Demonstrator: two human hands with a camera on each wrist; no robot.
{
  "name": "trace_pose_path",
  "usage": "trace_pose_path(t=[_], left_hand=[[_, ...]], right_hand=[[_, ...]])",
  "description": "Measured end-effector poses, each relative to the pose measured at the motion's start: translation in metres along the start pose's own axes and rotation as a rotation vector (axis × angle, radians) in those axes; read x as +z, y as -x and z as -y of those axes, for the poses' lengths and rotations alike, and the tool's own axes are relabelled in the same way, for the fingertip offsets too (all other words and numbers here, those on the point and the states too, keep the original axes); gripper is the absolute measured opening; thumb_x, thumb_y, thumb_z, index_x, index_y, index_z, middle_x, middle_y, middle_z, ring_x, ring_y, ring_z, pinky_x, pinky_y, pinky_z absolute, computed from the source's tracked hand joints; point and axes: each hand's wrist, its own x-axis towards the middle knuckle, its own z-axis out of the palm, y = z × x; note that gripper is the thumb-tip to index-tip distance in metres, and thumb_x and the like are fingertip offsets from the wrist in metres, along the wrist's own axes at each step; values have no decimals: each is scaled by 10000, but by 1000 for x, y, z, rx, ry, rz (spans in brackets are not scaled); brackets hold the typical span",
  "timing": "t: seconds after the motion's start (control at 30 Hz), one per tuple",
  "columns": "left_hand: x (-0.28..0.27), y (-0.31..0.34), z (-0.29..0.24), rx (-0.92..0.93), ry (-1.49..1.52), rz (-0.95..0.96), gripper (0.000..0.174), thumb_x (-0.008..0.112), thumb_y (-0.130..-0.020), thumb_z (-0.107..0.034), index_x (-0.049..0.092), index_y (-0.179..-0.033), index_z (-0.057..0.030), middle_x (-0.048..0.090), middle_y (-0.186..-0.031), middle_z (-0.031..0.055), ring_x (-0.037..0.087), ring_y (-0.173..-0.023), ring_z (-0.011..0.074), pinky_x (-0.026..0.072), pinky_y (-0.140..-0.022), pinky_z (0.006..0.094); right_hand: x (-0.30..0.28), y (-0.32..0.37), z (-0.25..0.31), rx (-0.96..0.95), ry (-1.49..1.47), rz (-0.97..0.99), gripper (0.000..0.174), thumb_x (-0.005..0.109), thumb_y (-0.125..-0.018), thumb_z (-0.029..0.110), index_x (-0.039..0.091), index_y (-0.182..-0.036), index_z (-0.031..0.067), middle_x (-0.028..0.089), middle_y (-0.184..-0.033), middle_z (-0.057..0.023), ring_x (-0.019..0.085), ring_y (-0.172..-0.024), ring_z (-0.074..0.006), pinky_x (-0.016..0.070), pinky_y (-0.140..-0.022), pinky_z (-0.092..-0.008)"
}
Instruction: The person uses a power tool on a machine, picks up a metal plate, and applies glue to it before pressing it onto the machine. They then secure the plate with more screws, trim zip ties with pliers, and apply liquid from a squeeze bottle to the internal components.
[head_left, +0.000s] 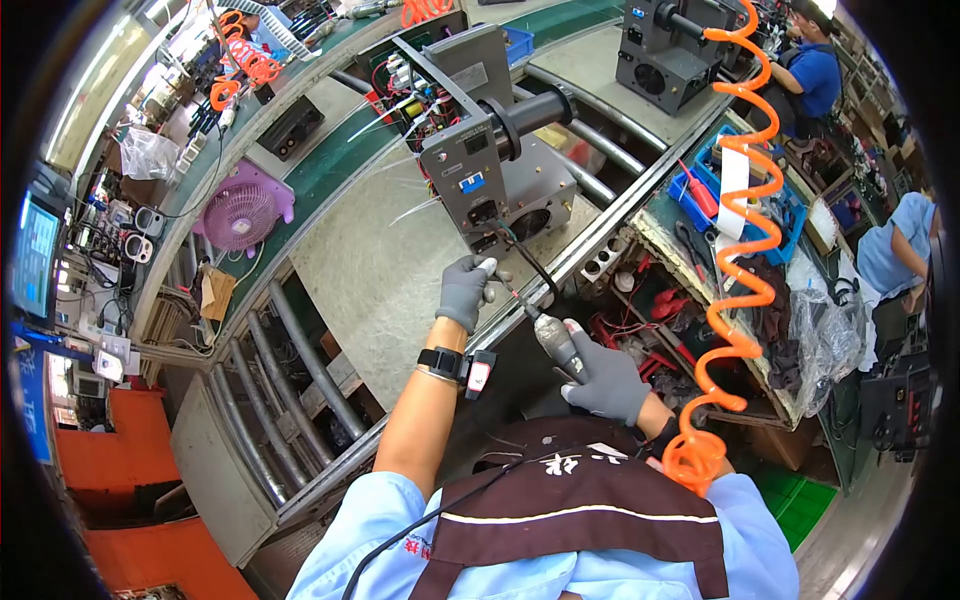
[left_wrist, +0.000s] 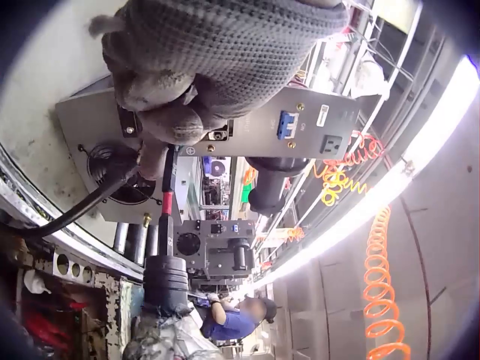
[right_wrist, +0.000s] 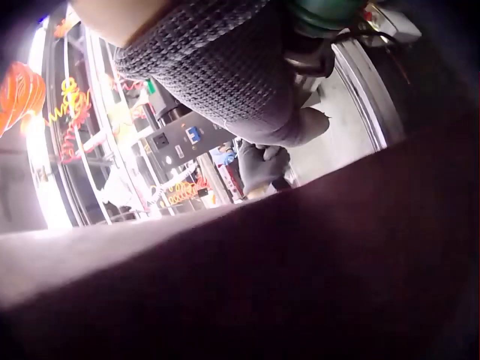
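My right hand [head_left: 612, 380], in a grey knit glove, grips a power screwdriver [head_left: 556, 343] by its body. The bit [left_wrist: 168, 202], with a red band, points at my left hand [head_left: 464, 290], also gloved. Its curled fingertips pinch the bit's end, seen close in the left wrist view; whatever sits at the very tip is hidden. Just beyond stands a grey metal machine [head_left: 455, 168] with a blue switch [left_wrist: 286, 125], a fan grille and a thick black cylinder [head_left: 535, 115]. A black cable [head_left: 532, 265] hangs beside its lower panel, close to both hands.
The machine rests on a pale board [head_left: 370, 270] over the roller conveyor [head_left: 310, 370]. An orange coiled hose [head_left: 745, 290] hangs at the right, near blue bins [head_left: 770, 225]. A second machine [head_left: 665, 60] stands farther along. A purple fan [head_left: 240, 210] is at left.
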Motion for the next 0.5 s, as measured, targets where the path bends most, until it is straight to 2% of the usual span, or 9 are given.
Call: trace_pose_path(t=[0.03, 0.07, 0.13, 0.17, 0.23, 0.27, 0.33, 0.47, 0.5], left_hand=[[1, -2, 0, -1, -79, -40, 147, 531, -888, -117, 555, -950, 14, 677, -794, 135, 436, -400, 39, 302, -335, 173], [1, -4, 0, 2, -75, -40, 147, 531, -888, -117, 555, -950, 14, 677, -794, 135, 436, -400, 39, 302, -335, 173], [-3, -4, 2, -26, -50, 2, 165, 506, -910, -149, 544, -964, 2, 665, -852, 147, 413, -414, 41, 291, -333, 160], [-4, -4, 5, -29, -47, 2, 165, 506, -910, -149, 544, -964, 2, 665, -852, 147, 413, -414, 41, 291, -333, 160], [-7, -7, 8, -61, 361, 123, 184, 489, -923, -177, 546, -998, -19, 649, -910, 162, 406, -427, 49, 288, -331, 158], [-8, -10, 9, -60, 363, 122, 184, 489, -923, -177, 546, -998, -19, 649, -910, 162, 406, -427, 49, 288, -331, 158], [-8, -13, 12, -12, 490, 186, 225, 483, -923, -181, 507, -1073, -14, 646, -958, 176, 458, -445, 43, 300, -332, 155], [-8, -15, 13, -129, 583, 172, 197, 458, -940, -241, 549, -973, -70, 626, -870, 100, 421, -458, 68, 279, -320, 161], [-2, -15, 14, -119, 643, 69, 192, 470, -932, -249, 548, -966, -76, 623, -850, 85, 419, -456, 79, 279, -319, 169]], right_hand=[[2, -2, -2, 10, -15, 30, 913, 617, -687, 346, 144, -1402, 33, 549, -1071, -252, 574, -900, -382, 468, -747, -411], [2, -3, -4, 8, -10, 29, 913, 617, -687, 346, 144, -1402, 33, 549, -1071, -252, 574, -900, -382, 468, -747, -411], [6, -5, -9, 0, -171, 58, 899, 651, -679, 302, 189, -1394, 11, 584, -1030, -188, 602, -873, -324, 465, -753, -386], [13, -8, -16, 2, -170, 61, 899, 651, -679, 302, 189, -1394, 11, 584, -1030, -188, 602, -873, -324, 465, -753, -386], [22, -17, -28, -215, -849, 27, 865, 683, -665, 226, 254, -1382, 5, 589, -958, -94, 584, -827, -207, 455, -739, -333], [24, -18, -30, -216, -848, 29, 865, 683, -665, 226, 254, -1382, 5, 589, -958, -94, 584, -827, -207, 455, -739, -333], [25, -20, -25, -119, -1064, 88, 830, 697, -649, 161, 306, -1364, 0, 558, -919, -36, 526, -826, -126, 433, -743, -279], [22, -26, -20, -118, -1059, 107, 821, 681, -650, 152, 304, -1365, 4, 551, -905, -43, 528, -821, -113, 429, -742, -255], [21, -27, -18, -128, -1049, 72, 821, 677, -649, 149, 304, -1365, 4, 549, -897, -41, 529, -810, -114, 431, -737, -257]])
